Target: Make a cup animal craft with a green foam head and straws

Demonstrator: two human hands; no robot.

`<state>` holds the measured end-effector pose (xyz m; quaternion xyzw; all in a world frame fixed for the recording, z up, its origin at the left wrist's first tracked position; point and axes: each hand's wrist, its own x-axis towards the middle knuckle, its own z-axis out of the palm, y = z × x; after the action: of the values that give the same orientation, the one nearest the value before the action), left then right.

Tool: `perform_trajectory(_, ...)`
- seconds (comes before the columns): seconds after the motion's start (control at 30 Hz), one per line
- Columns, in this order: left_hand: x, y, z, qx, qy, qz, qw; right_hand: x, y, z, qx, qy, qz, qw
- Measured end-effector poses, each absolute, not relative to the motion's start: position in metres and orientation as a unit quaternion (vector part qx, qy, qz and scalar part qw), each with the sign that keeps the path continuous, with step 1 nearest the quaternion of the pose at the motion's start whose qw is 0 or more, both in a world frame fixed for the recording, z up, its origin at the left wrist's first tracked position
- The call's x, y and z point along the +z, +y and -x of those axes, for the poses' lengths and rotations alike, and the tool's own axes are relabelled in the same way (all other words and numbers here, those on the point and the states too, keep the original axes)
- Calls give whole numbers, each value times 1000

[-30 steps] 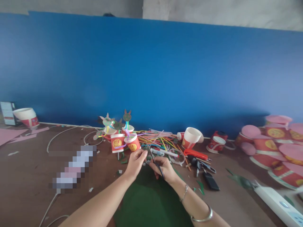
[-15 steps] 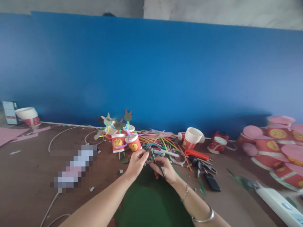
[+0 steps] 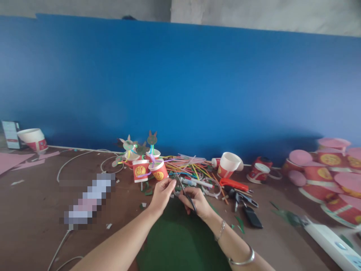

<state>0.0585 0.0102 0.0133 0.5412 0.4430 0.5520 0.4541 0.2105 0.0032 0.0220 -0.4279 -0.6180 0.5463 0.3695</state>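
Note:
My right hand is closed around the dark handles of a pair of scissors, whose blades point up and away, slightly parted. Close beside them, the thumb and fingers of my left hand are pinched together at the blades' left. Whatever sits in that pinch is too small to make out. Beneath both hands lies a large sheet of dark green paper. Just beyond my left hand stand red and white paper cups, with paper animal heads on coloured stems above them.
Coloured pipe cleaners, markers, an orange-red tool and keys lie ahead and right. Decorated pink and red cups crowd the right, near a white power strip. A blue partition borders the table's back.
My left hand has shifted very slightly left. The scissor blades look a little further apart; my right hand stays almost in place.

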Motion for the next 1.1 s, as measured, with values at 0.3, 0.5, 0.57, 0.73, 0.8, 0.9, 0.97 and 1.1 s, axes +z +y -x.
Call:
perform_trajectory(0.3,19,10,-57,529,441,-564,456,24,1,-210,541,-625,428,364)
perform_trajectory(0.5,16,10,-59,546,451,-528,470,20,4,-211,547,-615,429,372)
perform_trajectory(0.57,16,9,-59,554,454,-518,468,19,5,-210,546,-613,433,373)
perform_trajectory(0.73,19,9,-60,562,449,-501,482,17,6,-210,536,-610,453,369)
perform_trajectory(0.8,21,8,-61,569,448,-487,488,17,6,-210,529,-608,461,371)
perform_trajectory(0.9,23,8,-62,579,448,-472,491,18,5,-209,528,-609,450,385)
perform_trajectory(0.97,23,8,-62,583,447,-472,488,17,5,-209,533,-618,428,387)
perform_trajectory(1.1,21,7,-62,581,442,-485,482,15,5,-208,539,-635,401,380)
